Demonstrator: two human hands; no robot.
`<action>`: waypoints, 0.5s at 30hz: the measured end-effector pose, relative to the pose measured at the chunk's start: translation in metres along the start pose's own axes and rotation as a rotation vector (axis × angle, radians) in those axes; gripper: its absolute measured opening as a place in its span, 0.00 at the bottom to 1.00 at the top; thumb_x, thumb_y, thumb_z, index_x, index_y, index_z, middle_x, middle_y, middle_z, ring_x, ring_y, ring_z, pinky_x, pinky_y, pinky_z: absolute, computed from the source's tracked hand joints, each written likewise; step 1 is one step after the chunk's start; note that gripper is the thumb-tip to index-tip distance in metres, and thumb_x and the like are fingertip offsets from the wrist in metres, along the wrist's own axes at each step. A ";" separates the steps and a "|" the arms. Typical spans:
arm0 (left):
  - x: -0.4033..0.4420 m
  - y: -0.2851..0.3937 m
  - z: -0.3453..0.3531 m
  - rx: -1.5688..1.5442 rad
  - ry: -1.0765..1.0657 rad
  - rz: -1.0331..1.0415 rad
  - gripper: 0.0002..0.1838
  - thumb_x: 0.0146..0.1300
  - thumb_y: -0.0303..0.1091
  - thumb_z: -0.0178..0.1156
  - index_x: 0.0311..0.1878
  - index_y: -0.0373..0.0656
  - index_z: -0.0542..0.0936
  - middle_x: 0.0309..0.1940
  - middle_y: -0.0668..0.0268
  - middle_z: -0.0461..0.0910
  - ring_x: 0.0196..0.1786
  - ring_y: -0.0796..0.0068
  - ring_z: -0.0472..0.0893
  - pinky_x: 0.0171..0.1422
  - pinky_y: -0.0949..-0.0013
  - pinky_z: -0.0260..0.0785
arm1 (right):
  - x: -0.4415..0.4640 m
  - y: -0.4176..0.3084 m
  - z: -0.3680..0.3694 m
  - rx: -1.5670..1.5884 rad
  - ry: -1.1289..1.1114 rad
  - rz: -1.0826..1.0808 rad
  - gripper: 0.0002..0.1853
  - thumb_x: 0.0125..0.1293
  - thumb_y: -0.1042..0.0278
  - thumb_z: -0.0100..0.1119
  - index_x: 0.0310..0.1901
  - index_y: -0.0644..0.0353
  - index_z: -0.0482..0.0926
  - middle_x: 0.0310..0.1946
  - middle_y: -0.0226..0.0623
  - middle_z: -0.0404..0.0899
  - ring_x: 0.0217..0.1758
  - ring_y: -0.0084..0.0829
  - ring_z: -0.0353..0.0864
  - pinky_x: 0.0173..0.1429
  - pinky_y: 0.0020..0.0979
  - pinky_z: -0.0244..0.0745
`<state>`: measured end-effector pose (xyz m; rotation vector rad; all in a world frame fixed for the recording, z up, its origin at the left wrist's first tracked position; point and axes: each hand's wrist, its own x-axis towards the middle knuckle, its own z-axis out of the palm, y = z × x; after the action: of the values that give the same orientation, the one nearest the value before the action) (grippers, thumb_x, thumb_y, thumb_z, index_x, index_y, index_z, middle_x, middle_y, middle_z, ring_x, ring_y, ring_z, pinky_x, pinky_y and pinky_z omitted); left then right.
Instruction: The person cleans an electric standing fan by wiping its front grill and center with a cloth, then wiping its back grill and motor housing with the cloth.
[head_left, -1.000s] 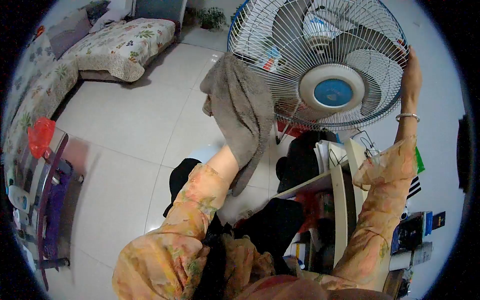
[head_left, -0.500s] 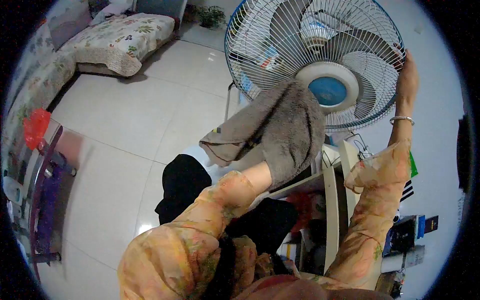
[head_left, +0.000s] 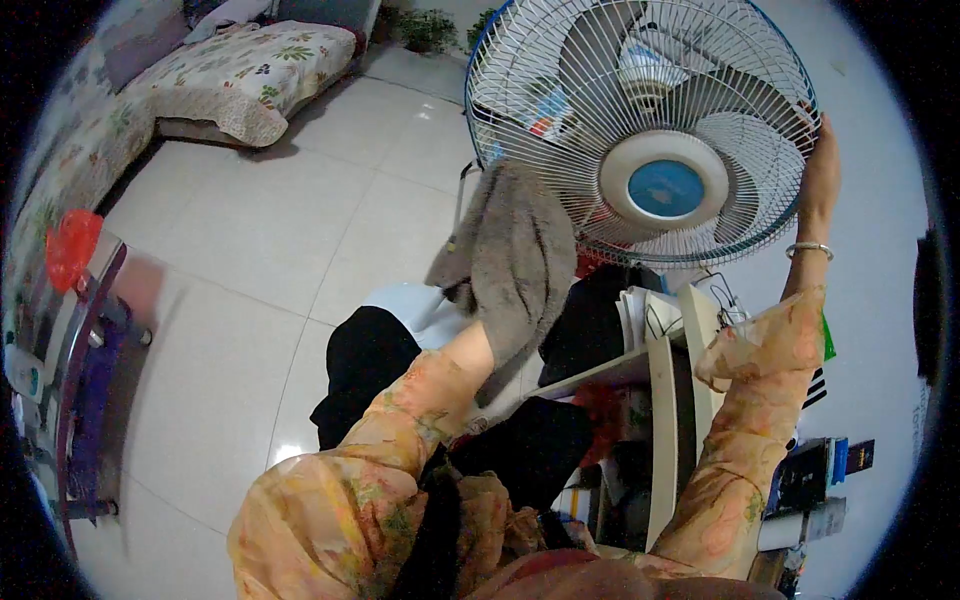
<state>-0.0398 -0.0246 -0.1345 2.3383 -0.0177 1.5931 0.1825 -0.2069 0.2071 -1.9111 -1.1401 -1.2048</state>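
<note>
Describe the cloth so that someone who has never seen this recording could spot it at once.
Find the big round fan at the upper right. By its lower left edge, at the end of the person's left forearm, a cloth lies in loose folds, hiding the left hand. Its fuzzy grey-brown surface sets it apart from the wiry fan and the smooth, pale floor tiles.

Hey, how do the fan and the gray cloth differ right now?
The fan is round and stiff; the cloth hangs limp and folded. The fan looks larger than the cloth. The fan is partly blue; the cloth is gray-brown. Both touch hands: the right hand grips the fan; the cloth covers the left hand.
</note>
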 end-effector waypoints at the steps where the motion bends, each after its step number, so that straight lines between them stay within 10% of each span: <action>1: -0.004 -0.003 -0.004 0.011 -0.003 -0.004 0.28 0.64 0.38 0.48 0.65 0.33 0.64 0.66 0.46 0.61 0.69 0.48 0.60 0.74 0.52 0.50 | 0.000 -0.005 0.001 -0.026 -0.018 -0.027 0.24 0.73 0.55 0.34 0.64 0.55 0.70 0.58 0.42 0.75 0.61 0.35 0.73 0.66 0.33 0.63; 9: -0.041 -0.018 -0.025 0.046 -0.018 -0.037 0.28 0.63 0.38 0.48 0.64 0.33 0.65 0.66 0.45 0.61 0.69 0.47 0.60 0.74 0.51 0.51 | -0.004 0.005 -0.002 -0.261 0.077 -0.079 0.26 0.76 0.53 0.31 0.66 0.59 0.66 0.63 0.44 0.70 0.67 0.36 0.67 0.69 0.35 0.60; 11: -0.053 -0.022 -0.032 0.067 -0.017 -0.045 0.28 0.63 0.38 0.48 0.64 0.33 0.65 0.65 0.45 0.62 0.69 0.47 0.61 0.74 0.51 0.51 | 0.002 0.009 -0.010 0.110 -0.073 -0.182 0.21 0.71 0.73 0.39 0.64 0.60 0.66 0.61 0.45 0.72 0.64 0.36 0.70 0.69 0.34 0.60; 14: -0.066 -0.024 -0.041 0.100 -0.019 -0.058 0.28 0.63 0.38 0.49 0.64 0.33 0.65 0.65 0.45 0.62 0.69 0.47 0.61 0.73 0.51 0.52 | -0.001 0.032 -0.007 0.113 -0.008 -0.080 0.22 0.74 0.65 0.35 0.62 0.66 0.67 0.59 0.46 0.72 0.63 0.40 0.69 0.69 0.38 0.60; 15: -0.071 -0.025 -0.046 0.113 -0.015 -0.063 0.28 0.63 0.38 0.49 0.64 0.33 0.65 0.65 0.45 0.62 0.69 0.46 0.61 0.73 0.51 0.52 | 0.016 0.024 -0.009 -0.403 0.028 -0.121 0.20 0.74 0.63 0.39 0.57 0.70 0.72 0.53 0.56 0.75 0.54 0.48 0.75 0.61 0.40 0.69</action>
<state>-0.1034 -0.0004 -0.1898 2.4102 0.1450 1.5844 0.2038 -0.2196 0.2241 -2.1298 -1.0710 -1.6225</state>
